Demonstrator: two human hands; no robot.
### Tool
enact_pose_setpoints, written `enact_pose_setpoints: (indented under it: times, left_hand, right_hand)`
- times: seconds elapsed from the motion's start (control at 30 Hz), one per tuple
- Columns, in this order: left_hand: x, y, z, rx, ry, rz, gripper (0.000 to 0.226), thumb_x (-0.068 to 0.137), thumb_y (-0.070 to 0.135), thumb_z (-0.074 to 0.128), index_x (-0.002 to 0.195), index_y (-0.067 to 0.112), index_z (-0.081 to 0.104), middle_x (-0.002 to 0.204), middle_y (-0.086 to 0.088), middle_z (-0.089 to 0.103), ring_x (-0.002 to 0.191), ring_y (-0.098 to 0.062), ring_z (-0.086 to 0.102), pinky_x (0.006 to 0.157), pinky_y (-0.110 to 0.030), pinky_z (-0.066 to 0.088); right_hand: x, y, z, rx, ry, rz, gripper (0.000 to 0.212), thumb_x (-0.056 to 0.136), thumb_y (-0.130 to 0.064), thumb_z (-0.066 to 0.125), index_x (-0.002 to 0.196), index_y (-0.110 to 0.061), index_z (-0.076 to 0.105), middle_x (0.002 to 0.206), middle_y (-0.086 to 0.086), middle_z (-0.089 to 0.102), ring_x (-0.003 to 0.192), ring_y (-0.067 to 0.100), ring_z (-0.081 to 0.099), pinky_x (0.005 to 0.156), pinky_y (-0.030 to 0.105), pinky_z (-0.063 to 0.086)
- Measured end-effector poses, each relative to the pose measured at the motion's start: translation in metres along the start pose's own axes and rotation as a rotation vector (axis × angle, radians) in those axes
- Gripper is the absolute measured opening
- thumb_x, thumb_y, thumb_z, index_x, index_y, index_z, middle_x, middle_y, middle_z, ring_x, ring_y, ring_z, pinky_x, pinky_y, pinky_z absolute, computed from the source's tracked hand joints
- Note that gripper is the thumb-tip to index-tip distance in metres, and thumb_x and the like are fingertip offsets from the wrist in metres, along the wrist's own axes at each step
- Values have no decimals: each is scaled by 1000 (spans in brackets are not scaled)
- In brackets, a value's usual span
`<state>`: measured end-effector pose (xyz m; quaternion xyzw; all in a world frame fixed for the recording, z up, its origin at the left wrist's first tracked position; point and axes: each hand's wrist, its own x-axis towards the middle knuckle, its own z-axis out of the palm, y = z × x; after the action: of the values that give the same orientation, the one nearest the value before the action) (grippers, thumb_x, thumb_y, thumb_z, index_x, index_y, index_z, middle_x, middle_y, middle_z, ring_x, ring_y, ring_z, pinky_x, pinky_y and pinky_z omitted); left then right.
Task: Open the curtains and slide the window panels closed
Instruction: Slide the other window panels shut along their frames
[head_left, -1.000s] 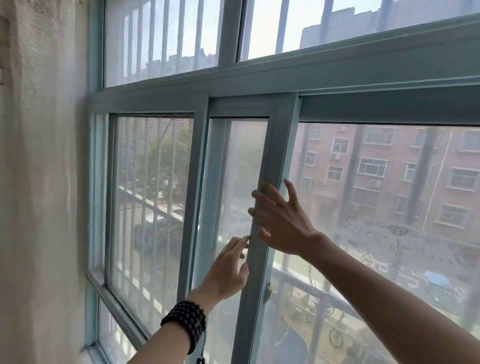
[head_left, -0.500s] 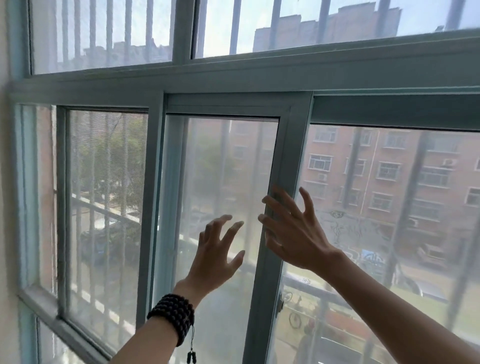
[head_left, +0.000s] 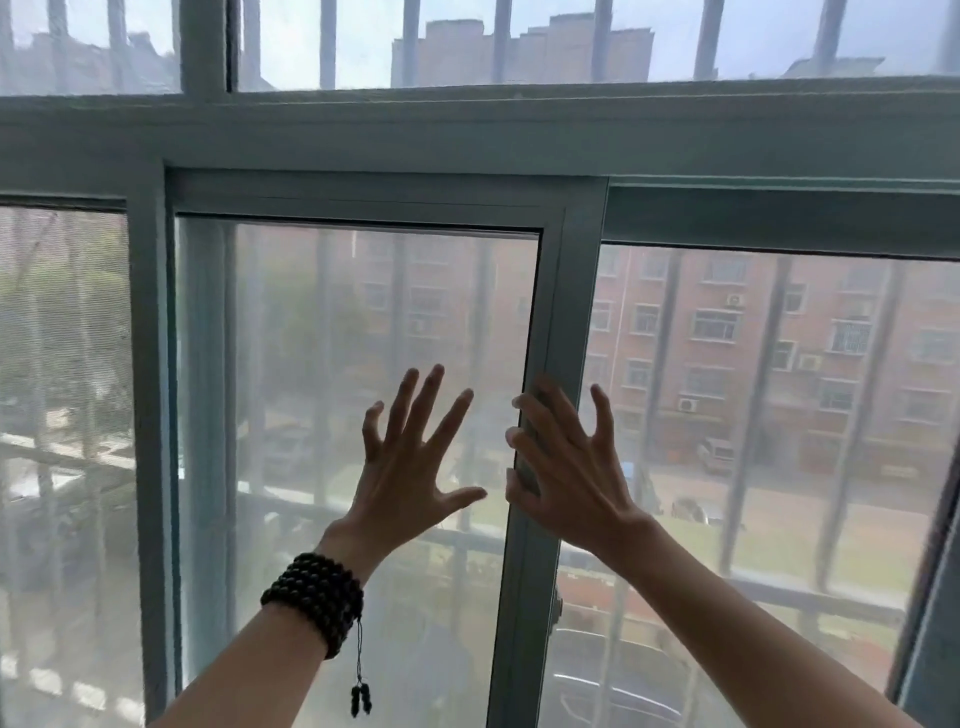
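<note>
The sliding window panel has a grey-green frame, and its right upright (head_left: 569, 291) stands at mid view with hazy glass (head_left: 363, 322) to its left. My right hand (head_left: 566, 467) lies on that upright at mid height, fingertips hooked over its left edge. My left hand (head_left: 410, 467), with a dark bead bracelet (head_left: 317, 597) on the wrist, is spread open in front of the glass just left of the upright. Whether it touches the glass is unclear. No curtain is in view.
A fixed upright (head_left: 148, 389) bounds the panel's left side, with a screened pane (head_left: 62, 389) beyond it. Another pane (head_left: 779, 389) is on the right. A wide crossbar (head_left: 467, 130) runs above, and vertical bars (head_left: 327, 41) stand outside.
The view has swung to face the window, and the curtain at the left has gone out of sight. My left hand left the upright and spread over the glass. My right hand stays on the upright.
</note>
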<state>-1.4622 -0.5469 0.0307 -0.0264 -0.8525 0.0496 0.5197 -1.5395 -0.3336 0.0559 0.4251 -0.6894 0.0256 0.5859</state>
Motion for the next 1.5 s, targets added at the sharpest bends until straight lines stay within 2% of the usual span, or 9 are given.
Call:
enact_pose_setpoints:
  times: [0.23,0.4,0.73,1.0,1.1,1.2,1.3,1.4,1.5]
  left_hand:
    - [9,32,11,-43,-41,-5,129,60,85,69,161,25,16,168,-14,-3,154,-38,-2,111,-68,16]
    - [9,54,11,8,-112,-17,138,50,90,69,161,28,13,169,-13,-4,154,-39,-3,110,-72,15]
    - [27,117,13,-3,-104,18,139,47,92,66,160,29,16,168,-15,-3,153,-42,-3,108,-77,14]
    - [38,158,27,-17,-68,37,131,53,98,52,160,31,17,169,-14,0,153,-42,-1,110,-77,9]
    - [40,169,30,-28,-64,41,133,52,98,55,160,31,18,168,-14,0,153,-43,-1,110,-77,8]
    - [41,179,32,-29,-40,42,135,50,95,61,160,30,17,168,-15,0,153,-43,-1,111,-76,7]
    - [37,196,33,-56,-21,28,133,54,86,70,160,25,19,168,-17,1,153,-41,1,113,-70,10]
    - [8,229,45,-144,8,16,118,66,66,80,158,18,25,167,-19,8,153,-38,10,115,-58,13]
    - [-22,260,60,-232,24,23,101,80,58,73,157,13,26,167,-17,9,153,-36,11,118,-53,12]
  right_hand:
    - [-13,15,-21,-19,6,43,21,77,-30,69,94,-19,67,138,9,62,148,32,39,115,70,22]
    - [-24,24,-30,-46,43,54,17,74,-27,68,89,-20,67,137,8,63,148,30,40,114,70,21]
    - [-62,72,-57,-80,-8,67,21,73,-29,68,93,-21,66,137,9,61,149,29,31,118,69,13]
    - [-86,104,-76,-96,-4,78,20,76,-29,70,94,-22,70,137,9,62,147,31,41,116,71,19]
    - [-91,111,-82,-103,-10,76,19,78,-28,65,95,-22,69,138,9,62,146,32,41,116,71,17]
    - [-96,117,-86,-133,-23,62,20,79,-29,60,96,-22,68,137,9,62,146,33,42,116,71,17]
    - [-101,124,-88,-150,-19,66,21,77,-27,64,96,-22,68,136,9,62,146,32,39,115,71,17]
    - [-108,133,-90,-159,-11,58,23,77,-26,64,99,-22,68,137,9,61,147,33,38,115,72,17]
    - [-112,139,-92,-176,-24,48,22,79,-31,62,99,-23,65,137,8,59,146,33,39,116,72,14]
